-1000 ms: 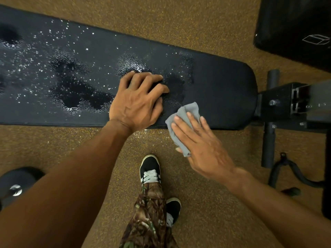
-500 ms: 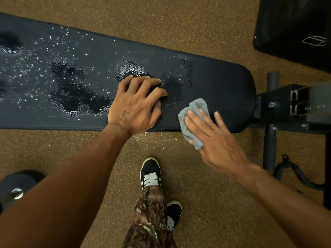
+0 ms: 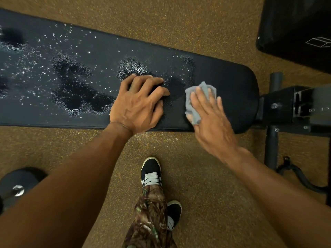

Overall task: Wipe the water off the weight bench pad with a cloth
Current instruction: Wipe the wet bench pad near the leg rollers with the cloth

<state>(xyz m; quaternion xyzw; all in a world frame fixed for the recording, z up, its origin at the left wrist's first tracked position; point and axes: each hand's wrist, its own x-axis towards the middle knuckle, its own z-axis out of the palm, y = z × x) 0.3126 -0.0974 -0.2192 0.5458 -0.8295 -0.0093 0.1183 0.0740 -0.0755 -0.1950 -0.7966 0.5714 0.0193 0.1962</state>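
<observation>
Since a second ago, the right hand [image 3: 213, 120] and the grey cloth [image 3: 203, 87] have been sliding from the near edge of the bench pad [image 3: 232, 90] further onto it, towards its rounded right end; the left hand [image 3: 138, 102] has been staying put.

Head view, looking straight down: a long black bench pad is lying across a speckled brown floor [image 3: 179, 24]. The right hand is pressing the bunched cloth flat against the pad near its right end, fingers straight and spread, so its grip is wide and clasping nothing. Just beside it, the left hand is bracing on the pad's near edge with fingers loosely bent, its grip holding nothing. Water is still covering most of the pad to the left: a dark puddle [image 3: 78, 93] and scattered droplets [image 3: 32, 68], with a beaded patch [image 3: 132, 67] touching the left fingertips. A black shoe [image 3: 151, 174] is standing on the floor below the hands.

By my judgement, wiping is only beginning. The small cloth, pinned only by a flat palm, may be slipping out mid-stroke, or soaking through and smearing water. Water pushed over the near edge may be wetting the floor by the shoe.
</observation>
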